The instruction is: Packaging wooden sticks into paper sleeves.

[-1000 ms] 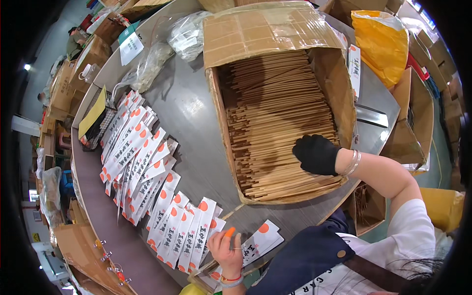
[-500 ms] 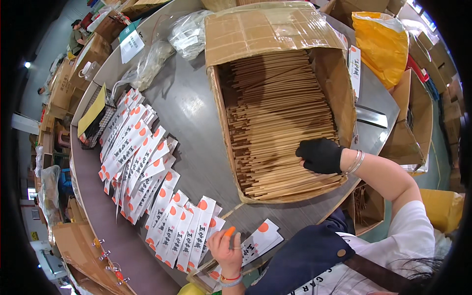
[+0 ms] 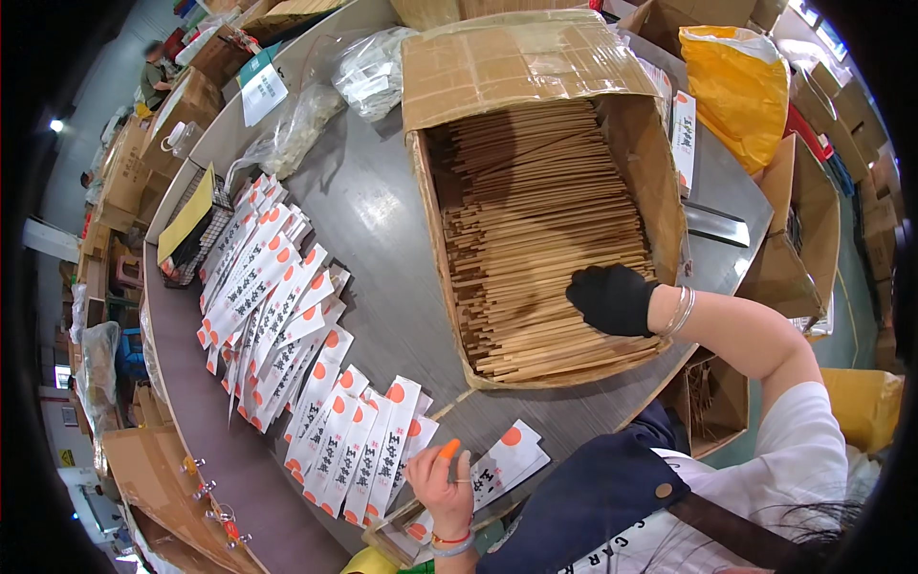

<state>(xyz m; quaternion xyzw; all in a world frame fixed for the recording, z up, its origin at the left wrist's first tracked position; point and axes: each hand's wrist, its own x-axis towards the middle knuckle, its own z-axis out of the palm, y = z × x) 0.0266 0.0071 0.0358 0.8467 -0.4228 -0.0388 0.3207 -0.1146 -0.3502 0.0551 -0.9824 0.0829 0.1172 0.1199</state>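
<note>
A large cardboard box (image 3: 535, 55), its near side cut open, holds a thick layer of thin wooden chopsticks (image 3: 535, 249) laid side by side. On their right part rests my right hand (image 3: 612, 299) in a black glove, fingers curled downward; what is under them is hidden. My left hand (image 3: 442, 488), bare except for an orange finger cot, is raised at the near table edge with its fingers apart and nothing visible in them. Beside it lie several white paper sleeves (image 3: 387, 450) with red dots. Another small stack of sleeves (image 3: 512, 459) is just right of it.
More sleeves (image 3: 258, 287) fan out along the table's left side. Behind them stand a wire basket (image 3: 196, 230) and clear plastic bags (image 3: 371, 77). A metal strip (image 3: 717, 225) and a yellow bag (image 3: 736, 91) are right of the box. An open carton (image 3: 717, 407) sits below the table edge.
My right hand has shifted slightly left over the chopsticks, with its fingers still curled. My left hand has stayed almost in place. The whole view has moved a little.
</note>
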